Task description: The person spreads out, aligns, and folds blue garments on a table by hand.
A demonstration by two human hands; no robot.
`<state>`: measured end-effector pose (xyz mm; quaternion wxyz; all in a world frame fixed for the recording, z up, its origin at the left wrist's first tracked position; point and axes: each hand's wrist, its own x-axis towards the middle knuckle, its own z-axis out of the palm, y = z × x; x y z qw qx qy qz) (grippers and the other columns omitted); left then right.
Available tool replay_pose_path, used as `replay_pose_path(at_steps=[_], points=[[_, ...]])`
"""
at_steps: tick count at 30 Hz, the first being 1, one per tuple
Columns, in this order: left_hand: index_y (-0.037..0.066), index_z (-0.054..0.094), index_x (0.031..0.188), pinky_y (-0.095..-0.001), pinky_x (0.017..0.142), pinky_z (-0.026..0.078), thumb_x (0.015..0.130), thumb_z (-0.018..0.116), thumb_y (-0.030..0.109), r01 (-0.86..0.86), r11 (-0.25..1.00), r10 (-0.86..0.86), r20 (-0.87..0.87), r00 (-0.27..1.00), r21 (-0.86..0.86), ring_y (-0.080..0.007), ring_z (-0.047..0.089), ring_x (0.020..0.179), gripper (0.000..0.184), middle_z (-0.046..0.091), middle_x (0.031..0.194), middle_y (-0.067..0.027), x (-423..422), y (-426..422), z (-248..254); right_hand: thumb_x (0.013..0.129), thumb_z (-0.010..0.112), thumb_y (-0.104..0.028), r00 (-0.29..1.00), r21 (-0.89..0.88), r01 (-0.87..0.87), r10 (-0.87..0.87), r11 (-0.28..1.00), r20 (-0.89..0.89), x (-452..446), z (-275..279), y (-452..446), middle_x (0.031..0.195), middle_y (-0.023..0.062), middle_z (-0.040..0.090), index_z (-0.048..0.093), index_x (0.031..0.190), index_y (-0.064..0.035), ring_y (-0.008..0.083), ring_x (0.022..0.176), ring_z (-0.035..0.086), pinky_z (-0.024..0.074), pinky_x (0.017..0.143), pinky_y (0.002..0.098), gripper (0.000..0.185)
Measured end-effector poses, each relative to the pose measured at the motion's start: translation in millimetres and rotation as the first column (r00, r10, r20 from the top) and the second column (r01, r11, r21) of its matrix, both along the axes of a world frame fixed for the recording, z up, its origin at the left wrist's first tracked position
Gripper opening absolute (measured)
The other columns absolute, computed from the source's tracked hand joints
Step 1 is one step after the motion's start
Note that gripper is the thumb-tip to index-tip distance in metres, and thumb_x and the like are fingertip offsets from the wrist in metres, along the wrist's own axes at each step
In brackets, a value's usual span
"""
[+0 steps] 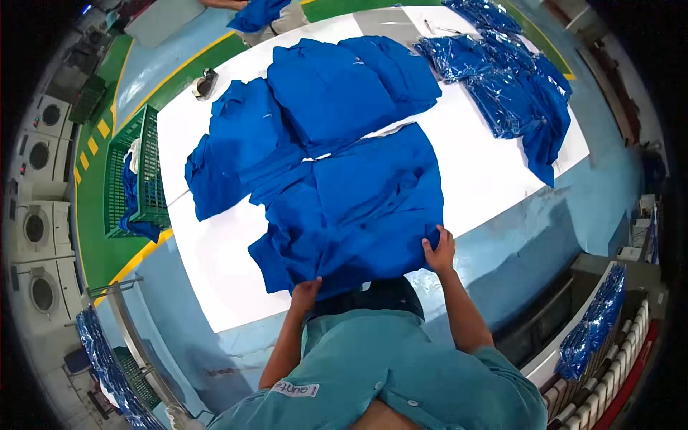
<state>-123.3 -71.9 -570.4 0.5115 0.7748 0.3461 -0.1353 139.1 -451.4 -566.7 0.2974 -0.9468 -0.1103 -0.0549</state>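
A blue shirt (358, 208) lies spread at the near edge of the white table, partly wrinkled. My left hand (306, 292) has its fingers closed on the shirt's near edge, at its left part. At the right end of that edge my right hand (440, 251) grips the same shirt between thumb and fingers. Beyond it, more blue shirts lie side by side: a folded one in the middle (330, 93), one at the back right (398, 75), and a looser one at the left (247, 140).
Plastic-wrapped blue garments (502, 93) are piled at the table's (494, 172) far right. A tape dispenser (205, 84) stands at the back left edge. Beside the table on the left is a green crate (150, 172) with cloth inside. Another person (265, 18) is across the table.
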Motion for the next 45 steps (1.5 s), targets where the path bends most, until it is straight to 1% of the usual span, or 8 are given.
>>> replay_pose_path(at_steps=[10, 15, 21, 25, 29, 34, 39, 45], points=[[-0.001, 0.074, 0.097, -0.0399, 0.067, 0.052, 0.084, 0.081, 0.051, 0.117, 0.869, -0.175, 0.079, 0.981, 0.480, -0.0313, 0.068, 0.072, 0.053, 0.074, 0.084, -0.0136, 105, -15, 47, 0.087, 0.070, -0.047, 0.993, -0.258, 0.007, 0.023, 0.966, 0.114, 43, -27, 15, 0.146, 0.0225, 0.051, 0.052, 0.144, -0.0089, 0.0470, 0.125, 0.053, 0.0464, 0.098, 0.0560, 0.071], [0.000, 0.073, 0.091, -0.0393, 0.066, 0.051, 0.088, 0.079, 0.045, 0.214, 0.838, -0.155, -0.158, 0.975, 0.502, -0.0290, 0.065, 0.067, 0.045, 0.071, 0.078, -0.0113, 138, -33, 16, 0.094, 0.058, -0.061, 0.984, -0.379, -0.121, 0.161, 0.917, 0.075, 59, -38, 20, 0.165, 0.0235, 0.031, 0.038, 0.159, -0.0119, 0.0485, 0.142, 0.040, 0.0405, 0.103, 0.0616, 0.084], [0.002, 0.063, 0.080, -0.0380, 0.063, 0.046, 0.095, 0.073, 0.024, 0.237, 0.943, -0.171, 0.274, 0.947, -0.232, -0.0262, 0.055, 0.061, 0.028, 0.062, 0.070, -0.0084, 135, -46, 95, 0.092, 0.051, -0.073, 0.973, -0.447, -0.110, 0.187, 0.888, 0.132, 61, -60, 16, 0.171, 0.0228, 0.016, 0.029, 0.165, -0.0141, 0.0513, 0.150, 0.026, 0.0332, 0.106, 0.0647, 0.096], [0.002, 0.063, 0.080, -0.0396, 0.063, 0.046, 0.095, 0.074, 0.021, 0.292, 0.955, -0.271, 0.557, 0.785, 0.052, -0.0277, 0.053, 0.059, 0.026, 0.061, 0.069, -0.0108, 122, -46, 124, 0.091, 0.048, -0.077, 0.982, -0.427, -0.154, 0.186, 0.891, 0.034, 60, -65, 8, 0.173, 0.0216, 0.010, 0.028, 0.165, -0.0147, 0.0512, 0.153, 0.019, 0.0271, 0.109, 0.0672, 0.098], [0.005, 0.061, 0.080, -0.0376, 0.063, 0.045, 0.097, 0.072, 0.028, -0.086, 0.943, -0.062, 0.422, 0.904, 0.322, -0.0259, 0.053, 0.061, 0.030, 0.062, 0.071, -0.0088, 116, -32, 96, 0.092, 0.050, -0.075, 0.978, -0.440, -0.187, 0.207, 0.878, -0.004, 60, -63, 8, 0.173, 0.0211, 0.005, 0.027, 0.165, -0.0144, 0.0508, 0.154, 0.013, 0.0235, 0.110, 0.0686, 0.098], [0.005, 0.063, 0.080, -0.0421, 0.065, 0.048, 0.097, 0.070, 0.026, -0.220, 0.944, 0.225, 0.008, 0.974, 0.246, -0.0310, 0.058, 0.067, 0.028, 0.063, 0.077, -0.0124, 112, -12, 20, 0.095, 0.057, -0.063, 0.969, -0.384, -0.236, 0.188, 0.893, -0.159, 59, -18, 15, 0.171, 0.0229, 0.017, 0.032, 0.162, -0.0132, 0.0513, 0.150, 0.025, 0.0267, 0.112, 0.0659, 0.087], [0.006, 0.066, 0.090, -0.0444, 0.069, 0.050, 0.094, 0.071, 0.026, -0.213, 0.905, 0.237, -0.022, 0.971, 0.368, -0.0346, 0.062, 0.075, 0.021, 0.066, 0.086, -0.0132, 116, -17, 8, 0.091, 0.062, -0.061, 0.965, -0.045, -0.256, 0.252, 0.966, -0.077, 60, -16, 0, 0.168, 0.0227, 0.024, 0.041, 0.157, -0.0106, 0.0492, 0.150, 0.027, 0.0261, 0.114, 0.0623, 0.085], [0.005, 0.065, 0.108, -0.0442, 0.076, 0.053, 0.089, 0.076, 0.031, -0.449, 0.741, 0.218, 0.453, 0.864, 0.499, -0.0378, 0.066, 0.083, 0.033, 0.070, 0.096, -0.0160, 159, -1, 18, 0.090, 0.065, -0.055, 0.967, 0.001, -0.244, 0.243, 0.970, 0.070, 69, 11, 13, 0.165, 0.0235, 0.031, 0.046, 0.152, -0.0098, 0.0480, 0.149, 0.031, 0.0271, 0.115, 0.0594, 0.080]])
